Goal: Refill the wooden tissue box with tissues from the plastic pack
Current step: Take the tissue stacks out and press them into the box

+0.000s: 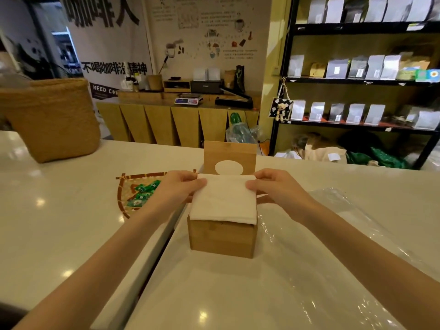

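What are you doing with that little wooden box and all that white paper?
A person is refilling a square wooden tissue box. Its hinged lid with the oval hole stands open at the back. Both hands, left hand and right hand, hold the far corners of a white stack of tissues sitting on top of the box, not yet pushed fully in. The empty clear plastic wrapper lies on the white counter to the right.

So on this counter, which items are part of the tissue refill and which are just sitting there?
Part of the job:
- wooden tissue box, lid up
- stack of tissues sitting in the box's open top
- left hand and right hand, each gripping a side of the stack
- clear plastic wrap on the counter

Just lying about:
- woven tray of green packets
- straw basket
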The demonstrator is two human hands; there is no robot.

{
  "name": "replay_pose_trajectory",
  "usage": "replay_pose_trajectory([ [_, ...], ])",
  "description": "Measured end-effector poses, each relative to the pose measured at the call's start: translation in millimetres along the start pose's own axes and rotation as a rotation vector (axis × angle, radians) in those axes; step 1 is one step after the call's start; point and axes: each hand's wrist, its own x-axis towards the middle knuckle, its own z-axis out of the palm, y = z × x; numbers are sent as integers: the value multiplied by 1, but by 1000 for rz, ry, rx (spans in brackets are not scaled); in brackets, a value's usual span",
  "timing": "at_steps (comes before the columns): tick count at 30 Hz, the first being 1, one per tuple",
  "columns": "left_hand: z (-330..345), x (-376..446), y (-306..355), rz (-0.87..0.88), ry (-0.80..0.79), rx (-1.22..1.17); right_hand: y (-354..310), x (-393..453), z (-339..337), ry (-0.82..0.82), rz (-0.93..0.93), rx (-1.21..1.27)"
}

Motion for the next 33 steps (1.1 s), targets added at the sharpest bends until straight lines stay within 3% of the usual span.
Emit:
replay_pose_trajectory([
  [4, 2, 7, 0, 43, 27, 113, 6, 2, 1, 89, -31, -178],
  [8, 3, 16, -8, 42, 41, 197, 10, 1, 2, 103, -69, -217],
  [13, 3, 23, -13, 56, -13, 366, 11, 3, 5, 113, -178, -455],
  [18, 6, 27, -13, 231, 0, 762, 6, 5, 13, 147, -188, -697],
  [26, 26, 27, -16, 231, -45, 1185, 0, 4, 37, 111, -171, -1113],
  [33, 32, 33, -19, 222, 4, 1287, -2, 8, 52, 177, -155, -1325],
])
